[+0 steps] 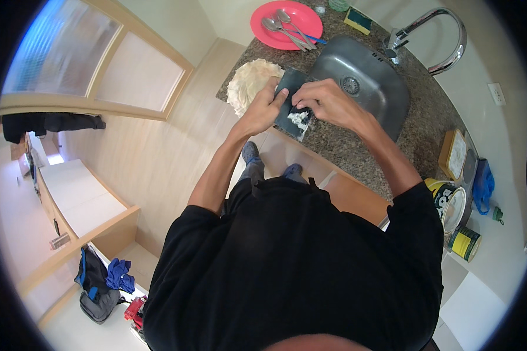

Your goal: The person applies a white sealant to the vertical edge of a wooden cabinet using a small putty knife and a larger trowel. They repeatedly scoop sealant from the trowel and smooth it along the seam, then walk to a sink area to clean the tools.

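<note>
My left hand [266, 109] grips the left edge of a dark, flat rectangular sheet [293, 77], thumb on top, above the counter's front edge. White, paste-like lumps [299, 119] lie on the sheet's nearer part. My right hand [329, 102] is closed, its thumb and fingers pinched together at the sheet just above the lumps. Whatever small thing it may hold is hidden by the fingers. A crumpled cream cloth [249, 85] lies on the counter beside my left hand.
A steel sink [372, 93] with a chrome tap [451, 38] is set in the speckled counter [369, 161]. Further back are a pink plate [262, 36] with spoons and a sponge [358, 21]. Yellow-and-black tins [465, 243] stand at right. A framed door [140, 82] is at left.
</note>
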The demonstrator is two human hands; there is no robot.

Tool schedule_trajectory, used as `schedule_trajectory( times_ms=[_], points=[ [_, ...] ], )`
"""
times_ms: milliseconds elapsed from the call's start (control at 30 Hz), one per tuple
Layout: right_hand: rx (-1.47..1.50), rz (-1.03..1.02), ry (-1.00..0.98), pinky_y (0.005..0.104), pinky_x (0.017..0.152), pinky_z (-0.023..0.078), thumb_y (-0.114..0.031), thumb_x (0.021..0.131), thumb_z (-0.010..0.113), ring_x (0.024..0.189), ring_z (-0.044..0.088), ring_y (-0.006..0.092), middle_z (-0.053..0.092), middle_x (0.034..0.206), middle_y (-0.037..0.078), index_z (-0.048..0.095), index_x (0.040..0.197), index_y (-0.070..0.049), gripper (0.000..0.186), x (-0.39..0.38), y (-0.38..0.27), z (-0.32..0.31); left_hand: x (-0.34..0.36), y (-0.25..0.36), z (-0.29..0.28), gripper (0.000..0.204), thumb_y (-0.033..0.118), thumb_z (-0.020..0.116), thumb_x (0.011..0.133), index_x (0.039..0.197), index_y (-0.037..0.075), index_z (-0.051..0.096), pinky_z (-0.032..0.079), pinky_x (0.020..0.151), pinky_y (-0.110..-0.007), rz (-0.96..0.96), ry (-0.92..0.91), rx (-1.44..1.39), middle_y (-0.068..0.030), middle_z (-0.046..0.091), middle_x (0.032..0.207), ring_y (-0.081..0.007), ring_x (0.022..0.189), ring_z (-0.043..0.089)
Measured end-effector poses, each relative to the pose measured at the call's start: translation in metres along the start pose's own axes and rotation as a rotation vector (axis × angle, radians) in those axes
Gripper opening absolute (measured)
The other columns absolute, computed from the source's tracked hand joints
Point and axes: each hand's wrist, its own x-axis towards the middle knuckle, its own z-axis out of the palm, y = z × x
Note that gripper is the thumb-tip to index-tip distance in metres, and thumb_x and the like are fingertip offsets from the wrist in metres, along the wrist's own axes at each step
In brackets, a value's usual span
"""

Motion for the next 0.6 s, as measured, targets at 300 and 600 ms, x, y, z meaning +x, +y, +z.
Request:
schedule_trajectory(
  times_ms=[300, 600],
  points=[
    [0.055, -0.041, -0.064, 0.0381, 0.077, 0.056, 0.003, 0.083, 0.07, 0.086, 0.071, 0.0316, 0.073, 0.092, 0.015, 0.072, 0.097, 0.002, 0.014, 0.031, 0.001, 0.019, 0.006, -0.015, -0.04, 0.029, 0.02, 0.049, 0.106, 0.125, -0.002, 0.048, 0.045, 0.094, -0.043, 0.034, 0.082, 0.125, -0.0282, 0.063, 0.109, -0.0332, 0.109, 0.062],
    [-0.045, 0.074, 0.064, 0.0357, 0.074, 0.055, -0.002, 0.084, 0.074, 0.085, 0.072, 0.0286, 0.075, 0.095, 0.014, 0.074, 0.097, 0.0, 0.014, 0.046, 0.022, 0.01, 0.005, -0.039, -0.057, 0.033, 0.019, 0.049, 0.106, 0.131, -0.003, 0.048, 0.046, 0.097, -0.038, -0.015, 0.129, -0.157, -0.0192, 0.064, 0.114, -0.0247, 0.108, 0.061]
  ],
)
